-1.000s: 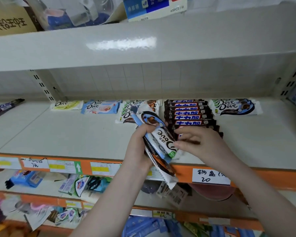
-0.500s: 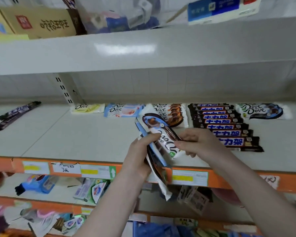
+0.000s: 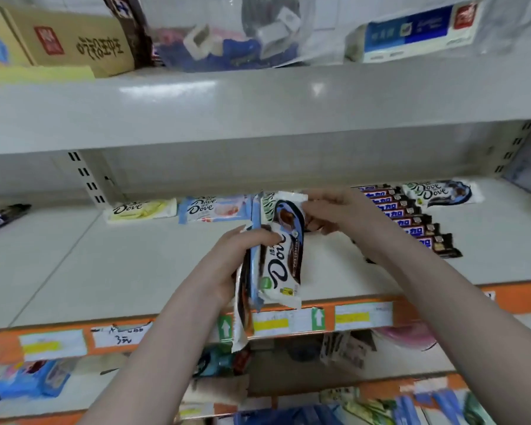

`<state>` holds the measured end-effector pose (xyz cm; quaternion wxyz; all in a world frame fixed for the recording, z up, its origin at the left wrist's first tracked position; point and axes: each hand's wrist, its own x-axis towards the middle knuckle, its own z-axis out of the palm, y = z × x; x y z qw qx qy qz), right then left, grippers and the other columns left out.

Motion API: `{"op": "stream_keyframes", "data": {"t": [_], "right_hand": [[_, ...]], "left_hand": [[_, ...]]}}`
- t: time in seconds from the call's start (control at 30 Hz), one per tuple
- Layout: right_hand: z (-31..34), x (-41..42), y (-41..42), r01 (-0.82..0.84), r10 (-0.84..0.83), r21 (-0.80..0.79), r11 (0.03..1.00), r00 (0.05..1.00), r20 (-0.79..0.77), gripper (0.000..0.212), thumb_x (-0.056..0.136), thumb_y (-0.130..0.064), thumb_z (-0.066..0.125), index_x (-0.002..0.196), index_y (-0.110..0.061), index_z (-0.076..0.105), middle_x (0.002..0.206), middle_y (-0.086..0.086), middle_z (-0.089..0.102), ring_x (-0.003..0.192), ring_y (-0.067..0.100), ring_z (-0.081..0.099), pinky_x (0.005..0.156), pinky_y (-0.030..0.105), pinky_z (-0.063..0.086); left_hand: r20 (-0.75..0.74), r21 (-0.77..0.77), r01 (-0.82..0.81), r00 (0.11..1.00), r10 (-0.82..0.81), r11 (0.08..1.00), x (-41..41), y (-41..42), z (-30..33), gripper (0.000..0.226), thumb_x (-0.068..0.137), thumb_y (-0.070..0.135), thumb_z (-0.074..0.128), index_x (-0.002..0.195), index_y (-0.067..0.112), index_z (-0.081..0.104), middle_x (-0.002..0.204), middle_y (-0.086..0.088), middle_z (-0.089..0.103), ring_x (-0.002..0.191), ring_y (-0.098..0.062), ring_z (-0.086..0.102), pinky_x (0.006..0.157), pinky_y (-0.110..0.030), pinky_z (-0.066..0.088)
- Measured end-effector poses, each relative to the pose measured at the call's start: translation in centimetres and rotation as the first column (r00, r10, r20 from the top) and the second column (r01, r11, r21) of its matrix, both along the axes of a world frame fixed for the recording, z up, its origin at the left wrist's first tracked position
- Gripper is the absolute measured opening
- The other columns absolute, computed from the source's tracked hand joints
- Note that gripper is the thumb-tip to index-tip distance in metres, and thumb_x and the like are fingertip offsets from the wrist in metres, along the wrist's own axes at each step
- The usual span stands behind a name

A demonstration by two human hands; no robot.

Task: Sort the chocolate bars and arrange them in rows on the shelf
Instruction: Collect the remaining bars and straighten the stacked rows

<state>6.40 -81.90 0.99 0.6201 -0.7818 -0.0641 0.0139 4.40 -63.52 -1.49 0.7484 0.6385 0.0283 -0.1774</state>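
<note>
Two hands sorting chocolate above the shelf (image 3: 74,265).
Left hand (image 3: 227,268) grips the fanned stack (image 3: 258,271); right hand (image 3: 328,210) pinches the front Dove bar (image 3: 284,256). Pulling it may spill loose rear bars.

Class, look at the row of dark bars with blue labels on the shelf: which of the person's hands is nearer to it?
Right. The right hand is just beside the row of dark bars, pinching the top of a Dove bar. The left hand grips the bundle lower down, farther from the row.
</note>
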Motion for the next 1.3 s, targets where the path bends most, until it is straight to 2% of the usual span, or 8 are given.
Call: {"op": "stream_keyframes", "data": {"t": [0.3,0.4,0.57,0.67,0.83,0.93,1.1,1.3], "right_hand": [[-0.5,-0.6,-8.8,0.085,-0.075,0.227,0.970,0.996,-0.053,0.009,0.083,-0.007,0.061,0.082,-0.011,0.069,0.065,0.001,0.068,0.055,0.012,0.060,0.052,0.022,0.052],[-0.9,-1.0,-14.5,0.169,-0.150,0.370,0.913,0.985,-0.080,0.018,0.083,-0.004,0.060,0.070,-0.014,0.068,0.067,0.004,0.068,0.058,0.014,0.065,0.051,0.023,0.055],[-2.1,-1.6,-22.9,0.233,-0.190,0.464,0.855,0.972,-0.139,0.013,0.084,-0.002,0.059,0.086,-0.014,0.062,0.069,0.004,0.063,0.049,0.011,0.064,0.051,0.024,0.056],[-2.5,-2.1,-26.3,0.159,-0.131,0.361,0.919,0.986,-0.103,0.025,0.082,-0.004,0.062,0.080,-0.028,0.069,0.065,-0.003,0.066,0.047,0.014,0.061,0.049,0.022,0.052],[-2.9,-2.2,-30.2,-0.003,0.002,0.019,1.000,0.999,0.042,0.034,0.072,-0.013,0.074,0.088,-0.041,0.066,0.110,-0.017,0.055,0.070,0.000,0.065,0.052,0.015,0.050],[-3.1,-2.0,-31.0,-0.034,0.065,-0.179,0.983,0.983,0.172,0.040,0.064,-0.020,0.079,0.087,-0.049,0.063,0.110,-0.022,0.059,0.090,0.002,0.060,0.073,0.024,0.054],[-4.2,-1.3,-31.2,-0.048,0.170,-0.363,0.930,0.935,0.311,0.048,0.060,-0.028,0.081,0.093,-0.053,0.059,0.099,-0.025,0.054,0.097,-0.007,0.052,0.082,0.004,0.037],[-4.5,-0.5,-30.6,0.252,0.312,-0.710,0.657,0.767,0.561,0.042,0.066,-0.037,0.078,0.104,-0.024,0.065,0.093,-0.012,0.063,0.090,0.016,0.058,0.081,0.029,0.040]], "left_hand": [[-0.043,-0.031,0.064,0.997,-0.066,0.997,-0.5,-7.8,0.2,0.027,0.070,0.013,0.069,0.095,0.002,0.072,0.088,-0.017,0.072,0.070,-0.027,0.068,0.067,-0.031,0.055],[-0.040,-0.026,0.011,0.999,-0.012,1.000,-0.9,-12.7,0.3,0.015,0.074,0.013,0.069,0.087,0.007,0.072,0.071,-0.007,0.072,0.060,-0.019,0.067,0.055,-0.023,0.053],[-0.043,0.021,-0.134,0.990,0.135,0.991,-1.1,-20.9,0.1,0.014,0.073,0.014,0.069,0.084,0.008,0.062,0.070,-0.006,0.064,0.057,-0.018,0.061,0.051,-0.023,0.046],[-0.072,-0.029,-0.179,0.982,0.176,0.983,-1.0,-23.9,0.3,0.009,0.076,0.010,0.064,0.077,0.008,0.055,0.053,-0.002,0.056,0.040,-0.016,0.054,0.039,-0.019,0.041],[-0.055,0.020,-0.175,0.983,0.175,0.984,-0.6,-26.7,0.8,0.015,0.071,0.010,0.067,0.073,0.010,0.051,0.049,0.000,0.049,0.036,-0.013,0.049,0.039,-0.019,0.039],[-0.078,0.029,-0.139,0.987,0.141,0.990,-0.1,-27.4,1.0,0.013,0.063,0.010,0.069,0.070,0.010,0.058,0.058,-0.003,0.054,0.043,-0.015,0.053,0.043,-0.019,0.041],[-0.098,0.020,-0.106,0.989,0.107,0.994,1.0,-28.1,0.9,0.034,0.077,0.005,0.059,0.045,0.014,0.062,0.048,-0.002,0.054,0.038,-0.014,0.053,0.039,-0.016,0.041],[-0.149,-0.045,-0.125,0.982,0.117,0.991,2.2,-28.0,1.0,0.019,0.079,0.005,0.059,0.061,0.010,0.060,0.050,-0.004,0.058,0.041,-0.016,0.056,0.042,-0.020,0.047]]}}
